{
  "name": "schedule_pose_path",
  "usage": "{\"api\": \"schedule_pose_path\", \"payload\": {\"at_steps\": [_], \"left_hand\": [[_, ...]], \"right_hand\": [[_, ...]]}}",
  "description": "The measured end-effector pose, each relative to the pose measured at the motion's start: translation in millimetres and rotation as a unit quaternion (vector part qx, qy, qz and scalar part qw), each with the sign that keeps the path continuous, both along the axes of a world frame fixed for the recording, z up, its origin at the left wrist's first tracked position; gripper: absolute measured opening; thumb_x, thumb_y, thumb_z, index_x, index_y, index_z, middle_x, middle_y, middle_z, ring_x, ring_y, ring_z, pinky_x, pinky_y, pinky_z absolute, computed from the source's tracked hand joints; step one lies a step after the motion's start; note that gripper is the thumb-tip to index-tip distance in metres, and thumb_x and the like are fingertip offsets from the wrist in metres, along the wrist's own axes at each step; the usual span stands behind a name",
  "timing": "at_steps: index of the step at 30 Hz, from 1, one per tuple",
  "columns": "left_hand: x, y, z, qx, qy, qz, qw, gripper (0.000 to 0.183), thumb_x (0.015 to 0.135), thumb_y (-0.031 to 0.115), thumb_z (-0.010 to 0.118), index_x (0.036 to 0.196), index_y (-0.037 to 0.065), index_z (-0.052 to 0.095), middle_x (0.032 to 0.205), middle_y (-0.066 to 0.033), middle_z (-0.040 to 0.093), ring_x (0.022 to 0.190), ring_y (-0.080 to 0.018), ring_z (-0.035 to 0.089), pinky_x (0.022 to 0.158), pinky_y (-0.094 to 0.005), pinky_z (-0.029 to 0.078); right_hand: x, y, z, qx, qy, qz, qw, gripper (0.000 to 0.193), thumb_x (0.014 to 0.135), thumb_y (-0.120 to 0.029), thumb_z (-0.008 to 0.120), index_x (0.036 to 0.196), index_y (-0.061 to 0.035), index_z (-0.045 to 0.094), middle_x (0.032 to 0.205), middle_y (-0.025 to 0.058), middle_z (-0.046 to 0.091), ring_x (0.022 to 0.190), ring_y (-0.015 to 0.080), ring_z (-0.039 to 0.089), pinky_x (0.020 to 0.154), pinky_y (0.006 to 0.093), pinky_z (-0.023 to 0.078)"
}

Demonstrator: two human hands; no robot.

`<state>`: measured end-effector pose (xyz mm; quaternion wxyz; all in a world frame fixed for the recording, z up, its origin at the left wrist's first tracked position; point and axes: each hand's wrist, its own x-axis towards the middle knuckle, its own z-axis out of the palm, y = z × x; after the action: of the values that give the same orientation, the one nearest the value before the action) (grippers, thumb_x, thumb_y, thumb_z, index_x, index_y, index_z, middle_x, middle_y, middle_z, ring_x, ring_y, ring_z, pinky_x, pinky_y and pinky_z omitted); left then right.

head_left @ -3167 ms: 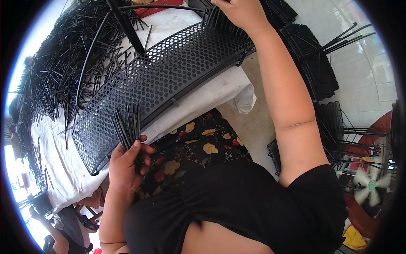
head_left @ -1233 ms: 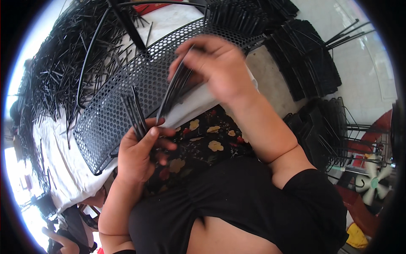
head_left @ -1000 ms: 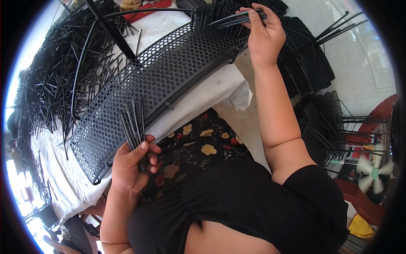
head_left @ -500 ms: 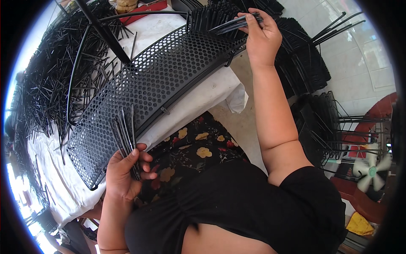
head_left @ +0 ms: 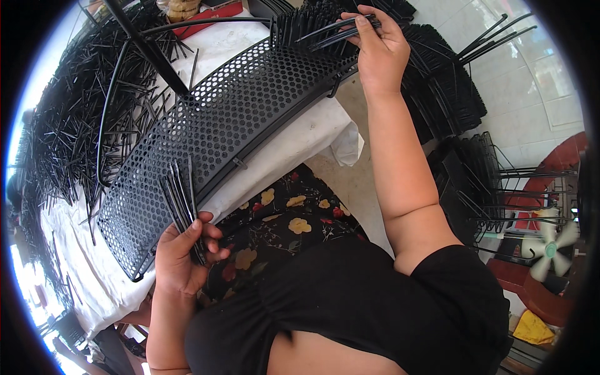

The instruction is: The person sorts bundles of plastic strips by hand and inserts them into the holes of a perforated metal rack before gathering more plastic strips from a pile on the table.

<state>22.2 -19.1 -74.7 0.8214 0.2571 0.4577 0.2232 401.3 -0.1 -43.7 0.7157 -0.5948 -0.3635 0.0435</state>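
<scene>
A long black panel full of round holes (head_left: 215, 134) lies slantwise across the white-covered table. Between the thumb and fingers of my left hand (head_left: 182, 259) is a small bundle of thin black sticks (head_left: 179, 194), pointing up over the panel's near left part. My right hand (head_left: 382, 56), raised at the panel's far right end, pinches another few black sticks (head_left: 331, 36), which point left. Just beyond their tips, a dense block of black sticks (head_left: 306, 22) stands upright at that end of the panel. The tips overlap this block, and I cannot tell whether they touch it.
A big heap of loose black sticks (head_left: 69, 119) covers the table's left side. A black metal pole (head_left: 147, 47) rises beside the panel. Dense black stick-filled pieces (head_left: 440, 87) are stacked at right, near wire racks (head_left: 512, 187) and a fan (head_left: 551, 250).
My right hand has shifted slightly up and left, and its sticks are spread further apart. My left hand keeps its bundle nearly in place. The whole view has shifted slightly.
</scene>
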Motion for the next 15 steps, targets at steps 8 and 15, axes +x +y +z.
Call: {"api": "schedule_pose_path", "payload": {"at_steps": [8, 15], "left_hand": [[1.0, -0.9, -0.7, 0.002, -0.001, 0.006, 1.000, 0.020, 0.095, 0.014, 0.056, 0.107, -0.002, 0.057, 0.080, -0.0104, 0.064, 0.060, -0.0153, 0.059, 0.056, -0.0349, 0.056], [0.1, -1.0, -2.2, 0.008, 0.001, 0.008, 1.000, 0.020, 0.094, 0.013, 0.056, 0.107, -0.002, 0.057, 0.079, -0.0101, 0.064, 0.060, -0.0153, 0.058, 0.055, -0.0347, 0.055]], "right_hand": [[5.5, -3.5, -4.2, 0.028, 0.016, 0.055, 0.998, 0.021, 0.095, -0.003, 0.057, 0.115, 0.0004, 0.062, 0.100, 0.0089, 0.070, 0.085, 0.0131, 0.066, 0.075, 0.0252, 0.053], [6.2, -2.8, -7.5, 0.034, 0.035, 0.079, 0.996, 0.021, 0.094, -0.002, 0.057, 0.114, -0.0015, 0.063, 0.099, 0.0086, 0.070, 0.086, 0.0136, 0.066, 0.076, 0.0256, 0.053]]}}
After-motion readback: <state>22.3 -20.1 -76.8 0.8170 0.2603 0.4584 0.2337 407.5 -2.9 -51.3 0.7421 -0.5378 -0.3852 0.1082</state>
